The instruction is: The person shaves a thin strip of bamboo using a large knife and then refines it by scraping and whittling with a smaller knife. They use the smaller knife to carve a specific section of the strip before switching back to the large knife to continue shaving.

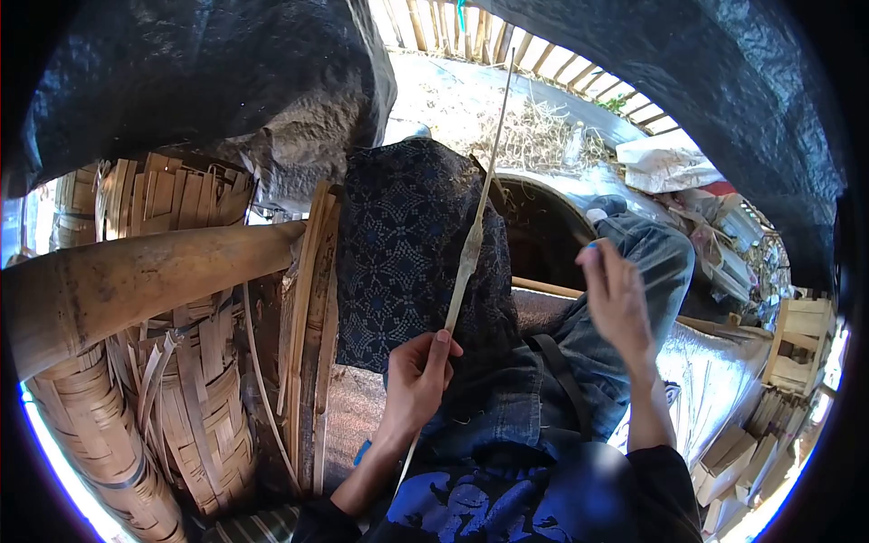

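Our left hand (418, 378) pinches the pale strip (469, 255), thumb and finger closed on it, and the strip slants upward before the patterned cloth (398, 244). Our right hand (619, 306) hovers apart from it, too blurred to tell its grip. Leftward, a thick bamboo pole (154, 279) crosses woven bamboo (104, 425).

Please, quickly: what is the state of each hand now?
Left hand: closed, its grip on a thin pale strip.
Right hand: raised, blurred; open or closed cannot be told.
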Available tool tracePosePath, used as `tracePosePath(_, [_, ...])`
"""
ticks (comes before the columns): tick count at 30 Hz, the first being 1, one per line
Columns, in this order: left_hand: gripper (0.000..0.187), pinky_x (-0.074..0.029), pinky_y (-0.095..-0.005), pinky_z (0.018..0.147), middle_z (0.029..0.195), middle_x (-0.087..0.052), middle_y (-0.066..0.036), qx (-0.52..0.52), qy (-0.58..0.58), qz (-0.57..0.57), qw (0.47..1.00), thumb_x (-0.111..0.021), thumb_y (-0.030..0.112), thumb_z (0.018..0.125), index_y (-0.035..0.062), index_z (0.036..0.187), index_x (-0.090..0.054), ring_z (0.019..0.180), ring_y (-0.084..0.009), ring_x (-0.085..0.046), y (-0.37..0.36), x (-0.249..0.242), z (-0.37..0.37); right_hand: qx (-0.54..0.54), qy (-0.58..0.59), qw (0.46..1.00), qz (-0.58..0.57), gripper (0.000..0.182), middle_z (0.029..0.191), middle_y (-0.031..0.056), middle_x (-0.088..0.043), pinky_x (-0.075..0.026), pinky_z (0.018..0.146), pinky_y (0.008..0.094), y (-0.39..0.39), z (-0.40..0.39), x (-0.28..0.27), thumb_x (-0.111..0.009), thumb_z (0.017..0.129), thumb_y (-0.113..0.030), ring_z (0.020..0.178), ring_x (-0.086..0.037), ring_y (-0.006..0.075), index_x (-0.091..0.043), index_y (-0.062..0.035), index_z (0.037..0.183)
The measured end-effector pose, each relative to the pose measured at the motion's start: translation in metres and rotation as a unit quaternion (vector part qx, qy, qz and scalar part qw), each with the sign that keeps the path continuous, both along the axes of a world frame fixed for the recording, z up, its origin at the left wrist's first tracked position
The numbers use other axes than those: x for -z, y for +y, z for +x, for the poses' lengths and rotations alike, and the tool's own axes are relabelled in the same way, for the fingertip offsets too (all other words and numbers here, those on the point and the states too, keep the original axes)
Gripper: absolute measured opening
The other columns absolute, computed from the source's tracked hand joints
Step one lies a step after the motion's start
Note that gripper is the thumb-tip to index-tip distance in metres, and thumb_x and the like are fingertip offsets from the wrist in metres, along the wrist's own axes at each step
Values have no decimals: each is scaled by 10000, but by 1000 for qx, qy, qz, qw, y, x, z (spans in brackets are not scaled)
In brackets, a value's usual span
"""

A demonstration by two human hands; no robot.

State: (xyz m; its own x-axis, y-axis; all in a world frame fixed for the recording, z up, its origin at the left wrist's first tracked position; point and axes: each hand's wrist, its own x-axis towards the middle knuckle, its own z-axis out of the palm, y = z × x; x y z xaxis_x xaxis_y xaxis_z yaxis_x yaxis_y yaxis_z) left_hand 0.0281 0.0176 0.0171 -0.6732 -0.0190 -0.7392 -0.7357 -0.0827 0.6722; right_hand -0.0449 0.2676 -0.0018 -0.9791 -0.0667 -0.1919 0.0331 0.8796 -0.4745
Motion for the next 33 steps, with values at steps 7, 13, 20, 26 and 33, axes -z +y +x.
tracePosePath(7, [351,-204,-201,362,475,-401,49,18,43,-47,998,-462,287,994,35,781,-582,389,-9,-318,2,9,1,-116,19,975,-191,155,648,179,-537,-425,511,433,-60,24,26,-553,911,-125,593,-564,390,-460,-2,891])
tracePosePath(13, [361,-210,-208,372,474,-395,53,3,29,-35,999,-472,295,990,27,775,-583,395,-9,-318,1,10,-4,-191,-106,936,-276,160,642,170,-547,-420,514,428,-47,35,27,-558,911,-125,580,-567,367,-505,14,970])
tracePosePath(20, [338,-216,-205,389,485,-408,54,27,40,-51,998,-486,272,985,14,795,-596,415,-9,-331,0,11,-2,-230,-92,924,-292,183,611,170,-495,-384,510,421,-50,23,25,-505,949,-136,543,-545,347,-481,24,863])
tracePosePath(26, [342,-213,-204,385,485,-405,54,29,31,-32,999,-481,279,987,15,799,-591,410,-9,-327,0,11,-2,-140,-39,942,-303,154,647,146,-514,-408,526,426,-49,24,26,-512,934,-134,561,-548,327,-471,-2,868])
tracePosePath(33, [339,-201,-207,336,469,-389,51,-12,-19,32,999,-444,292,1000,39,807,-560,357,-15,-299,-7,11,-8,-190,38,970,-146,192,698,116,-528,-460,529,396,-65,28,40,-626,856,-121,609,-578,307,-481,-17,925])
